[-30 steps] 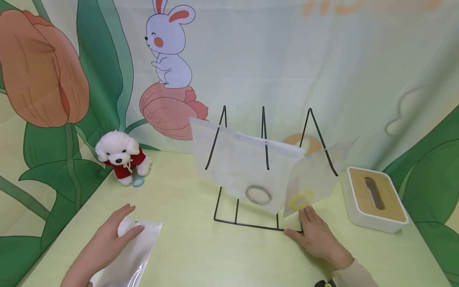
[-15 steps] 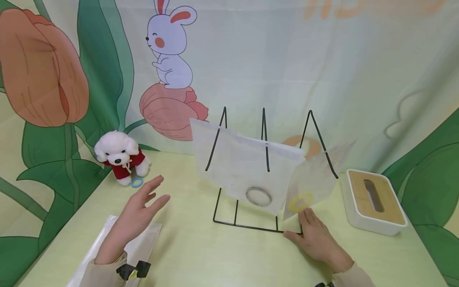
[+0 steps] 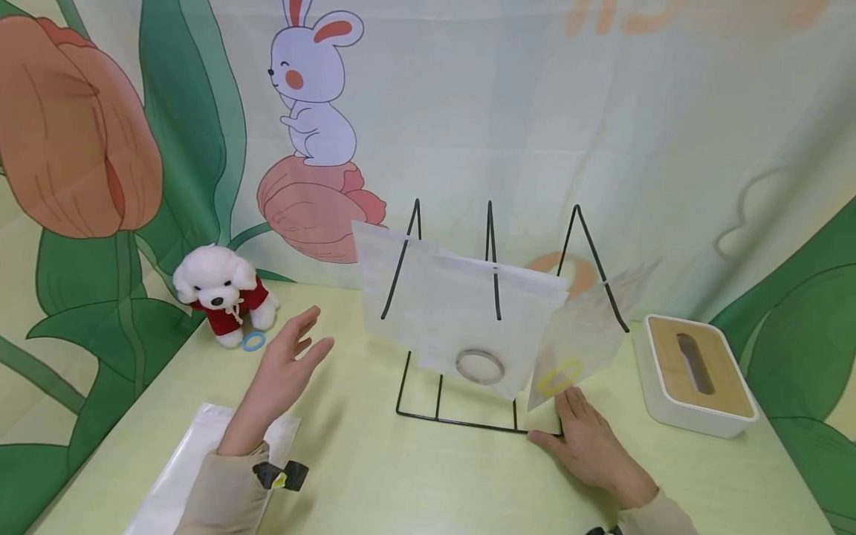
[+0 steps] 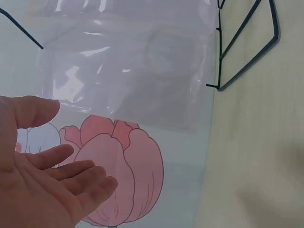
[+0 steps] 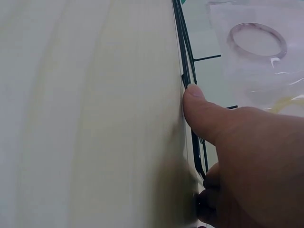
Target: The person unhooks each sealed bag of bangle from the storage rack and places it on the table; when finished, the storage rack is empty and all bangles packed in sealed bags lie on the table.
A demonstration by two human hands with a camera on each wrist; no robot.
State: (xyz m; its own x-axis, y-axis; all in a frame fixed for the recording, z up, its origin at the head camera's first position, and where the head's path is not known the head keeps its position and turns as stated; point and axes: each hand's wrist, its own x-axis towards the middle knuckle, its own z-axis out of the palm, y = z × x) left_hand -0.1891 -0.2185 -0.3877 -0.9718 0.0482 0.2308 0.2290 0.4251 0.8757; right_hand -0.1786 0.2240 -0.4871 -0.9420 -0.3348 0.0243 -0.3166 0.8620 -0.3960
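Note:
My left hand (image 3: 290, 364) is raised over the table to the left of the black wire rack (image 3: 455, 422), fingers loosely extended and holding nothing. At the front right corner of the rack's base, my right hand (image 3: 591, 446) rests with straight fingers along the side; in the right wrist view its thumb (image 5: 204, 116) lies against the front bar. Several translucent plastic bags hang on the rack's hooks. The middle bag (image 3: 468, 305) has a greyish bangle (image 3: 480, 366) in it, and the right bag (image 3: 595, 327) a yellow bangle (image 3: 560, 377).
More clear flat bags (image 3: 194, 453) lie on the table under my left forearm. A white toy dog (image 3: 217, 279) in red sits at the back left, beside a blue ring (image 3: 254, 341). At the right stands a tissue box (image 3: 698, 371) with a wooden lid. A printed curtain (image 3: 468, 96) hangs behind.
My left hand has left the flat bags at the lower left and moved up and right toward the rack. The right hand stays at the rack's corner.

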